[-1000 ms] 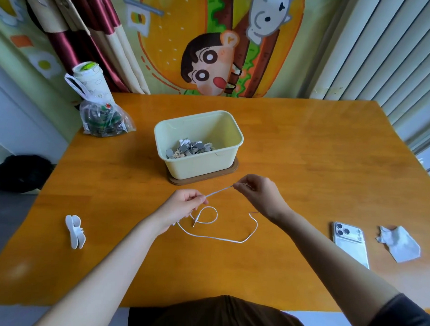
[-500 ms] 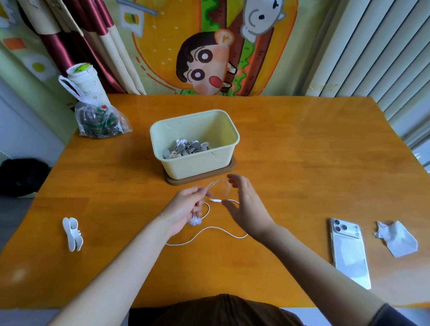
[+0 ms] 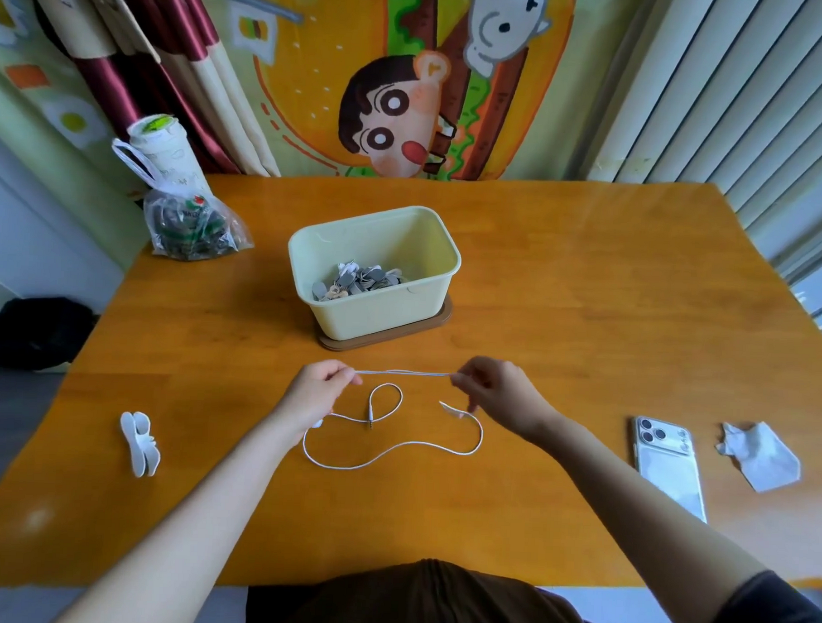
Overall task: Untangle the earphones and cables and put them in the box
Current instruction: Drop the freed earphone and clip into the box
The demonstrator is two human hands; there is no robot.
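Left hand [image 3: 318, 392], right hand [image 3: 495, 392], each pinching white earphone cable [image 3: 401, 372] taut

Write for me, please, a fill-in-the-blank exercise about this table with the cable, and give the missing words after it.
1. The left hand and the right hand each pinch the white cable, stretched straight between them; its slack loops lie on the orange ____.
2. Between the right hand and the crumpled white paper lies a ____.
3. Beyond the hands, on a brown base, stands a cream ____.
Missing words: table; phone; box.
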